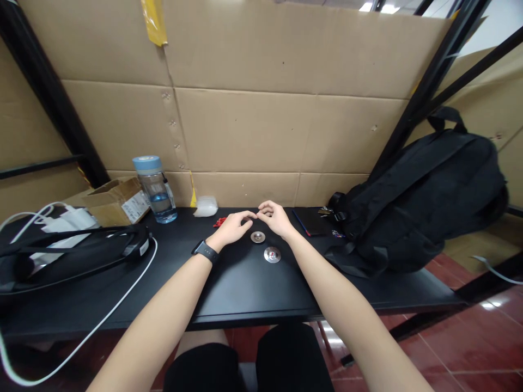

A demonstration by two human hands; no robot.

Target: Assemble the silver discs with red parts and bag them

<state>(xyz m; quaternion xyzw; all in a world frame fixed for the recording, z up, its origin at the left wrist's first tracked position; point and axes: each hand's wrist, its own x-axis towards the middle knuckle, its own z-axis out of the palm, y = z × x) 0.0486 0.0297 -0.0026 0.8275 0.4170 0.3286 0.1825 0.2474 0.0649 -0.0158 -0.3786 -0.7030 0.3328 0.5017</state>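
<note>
Both of my hands hover over the middle of the black table, fingertips nearly meeting. My left hand (233, 227), with a dark watch (205, 251) on the wrist, has its fingers reaching right and its thumb apart from them. My right hand (277, 220) has loosely curved fingers, with a gap between thumb and forefinger. I make out nothing held in either. Just below the fingertips lies a round metal disc (257, 237); closer to me is a second metal disc (272, 255) with a red spot at its centre. Small red pieces (219, 221) lie behind my left hand, partly hidden.
A water bottle (157, 190), an open cardboard box (117, 200) and a white packet (205, 206) stand along the back. At left are a black bag (134, 242) and a white cable (122, 302). A dark notebook (310, 222) and a black backpack (429, 201) are at right.
</note>
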